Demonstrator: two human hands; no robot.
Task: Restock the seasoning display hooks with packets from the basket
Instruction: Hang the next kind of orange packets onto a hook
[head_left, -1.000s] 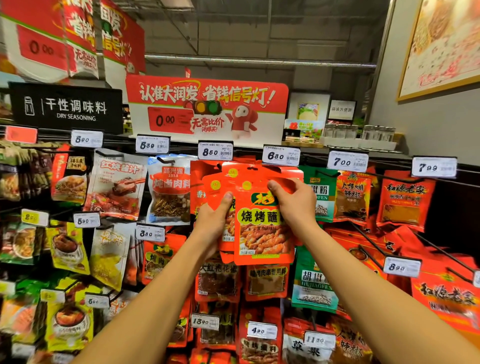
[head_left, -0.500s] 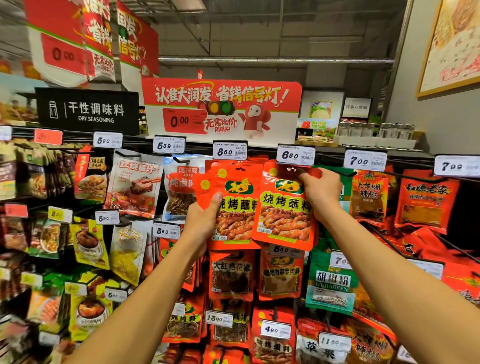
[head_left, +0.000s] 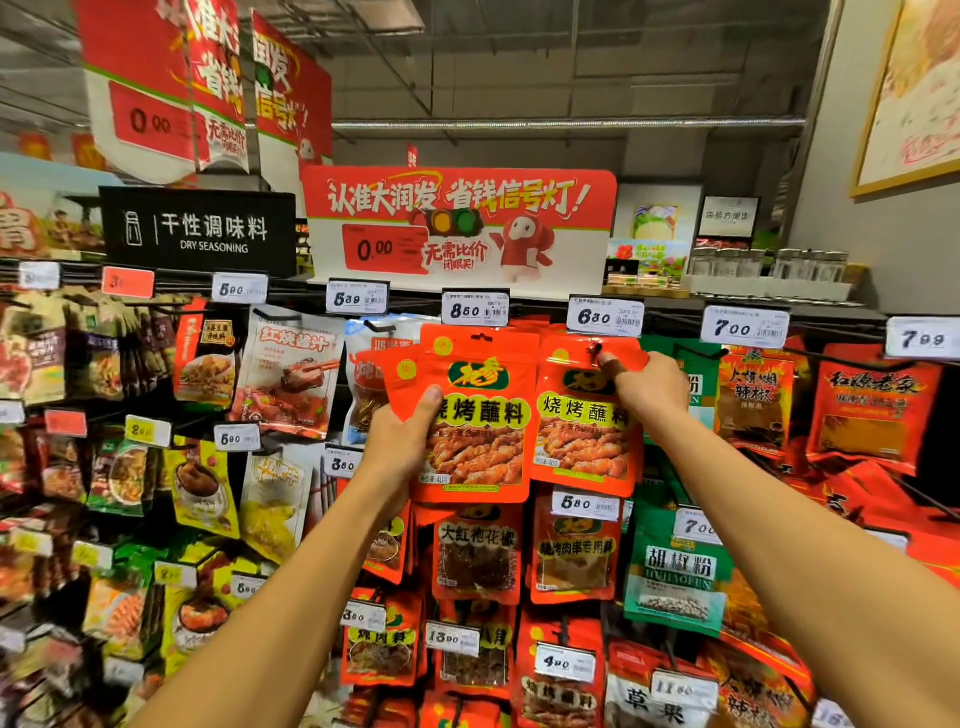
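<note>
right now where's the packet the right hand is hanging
Head view, centre-right: the orange packet hangs under the 6.30 price tag, pinched at its top by the right hand, beside the stack held by the left hand.

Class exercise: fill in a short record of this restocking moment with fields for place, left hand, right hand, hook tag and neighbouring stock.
place: dry seasoning sign above hung packets
left hand: grips a stack of orange packets
right hand: pinches top of one orange packet at its hook
hook tag: 6.80 price tag
neighbouring stock: green pepper packet lower right
</note>
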